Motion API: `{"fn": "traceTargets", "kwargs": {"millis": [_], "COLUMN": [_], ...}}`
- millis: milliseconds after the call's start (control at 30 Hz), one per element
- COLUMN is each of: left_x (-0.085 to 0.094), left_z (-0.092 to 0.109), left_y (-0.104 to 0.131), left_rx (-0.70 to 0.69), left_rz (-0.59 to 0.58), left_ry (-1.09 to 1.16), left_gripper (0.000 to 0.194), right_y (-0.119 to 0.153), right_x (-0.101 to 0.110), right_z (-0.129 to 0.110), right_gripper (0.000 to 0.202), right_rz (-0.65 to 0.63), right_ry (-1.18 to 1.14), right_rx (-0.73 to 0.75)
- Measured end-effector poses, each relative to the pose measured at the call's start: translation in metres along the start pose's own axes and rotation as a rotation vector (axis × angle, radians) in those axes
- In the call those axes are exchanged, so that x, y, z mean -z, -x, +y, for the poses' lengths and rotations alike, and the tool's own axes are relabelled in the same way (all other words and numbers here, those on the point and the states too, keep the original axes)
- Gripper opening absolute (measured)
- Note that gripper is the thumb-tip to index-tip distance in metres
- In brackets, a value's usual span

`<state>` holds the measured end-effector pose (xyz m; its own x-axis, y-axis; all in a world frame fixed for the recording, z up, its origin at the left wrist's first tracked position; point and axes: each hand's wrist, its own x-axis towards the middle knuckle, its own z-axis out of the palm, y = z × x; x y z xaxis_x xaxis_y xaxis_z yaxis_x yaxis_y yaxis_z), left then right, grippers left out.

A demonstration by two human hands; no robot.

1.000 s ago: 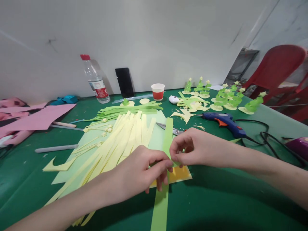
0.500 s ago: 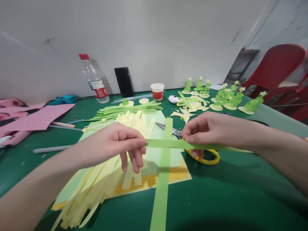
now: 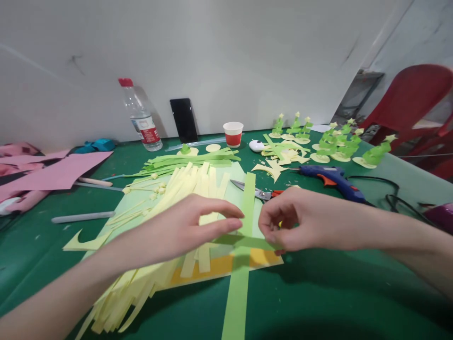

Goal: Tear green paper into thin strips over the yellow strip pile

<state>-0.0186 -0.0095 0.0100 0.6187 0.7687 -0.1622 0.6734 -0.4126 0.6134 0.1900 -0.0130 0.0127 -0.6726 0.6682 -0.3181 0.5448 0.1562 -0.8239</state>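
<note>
A long light green paper strip (image 3: 235, 295) runs upright through the middle of the view. Across it, at a lower point than the scissors, lies a second green strip (image 3: 230, 240). My right hand (image 3: 288, 219) pinches that crosswise strip near its right end. Over the crossing hovers my left hand (image 3: 208, 219), thumb and forefinger apart with a gap between them; its lower fingers are hidden. Behind the upright strip, the scissors (image 3: 260, 193) lie partly covered by my right hand. Many pale yellow strips (image 3: 141, 293) spread under my left arm.
A blue glue gun (image 3: 332, 179) with a black cable lies on the right. Small green spiral paper trees (image 3: 341, 141) stand at the back right. A water bottle (image 3: 145, 125), a phone (image 3: 184, 120) and a paper cup (image 3: 233, 134) line the wall. Pink sheets (image 3: 60, 172) lie left.
Both hands have come down and closer together, bringing the crosswise strip lower along the upright one. My left hand has let go of the strip. The glue gun is now uncovered by my right arm.
</note>
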Motion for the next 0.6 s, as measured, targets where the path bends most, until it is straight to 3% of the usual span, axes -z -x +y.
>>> {"fn": "traceTargets", "kwargs": {"millis": [100, 200, 333, 600], "left_x": [-0.019, -0.023, -0.009, 0.015], "left_z": [0.007, 0.011, 0.012, 0.005], "left_y": [-0.002, 0.0, 0.002, 0.004], "left_rx": [-0.061, -0.044, -0.025, 0.025], "left_rz": [-0.027, -0.014, 0.033, 0.05], "left_ry": [0.093, 0.128, 0.191, 0.155], "left_gripper": [0.025, 0.027, 0.025, 0.017], "right_y": [-0.005, -0.006, -0.001, 0.008], "right_x": [-0.008, -0.006, 0.007, 0.029], "right_z": [0.001, 0.003, 0.007, 0.006], "right_gripper": [0.01, 0.011, 0.017, 0.021], "right_rz": [0.007, -0.077, -0.135, -0.144], "right_ry": [-0.065, -0.195, -0.291, -0.186], "right_rx": [0.023, -0.02, -0.069, -0.156]}}
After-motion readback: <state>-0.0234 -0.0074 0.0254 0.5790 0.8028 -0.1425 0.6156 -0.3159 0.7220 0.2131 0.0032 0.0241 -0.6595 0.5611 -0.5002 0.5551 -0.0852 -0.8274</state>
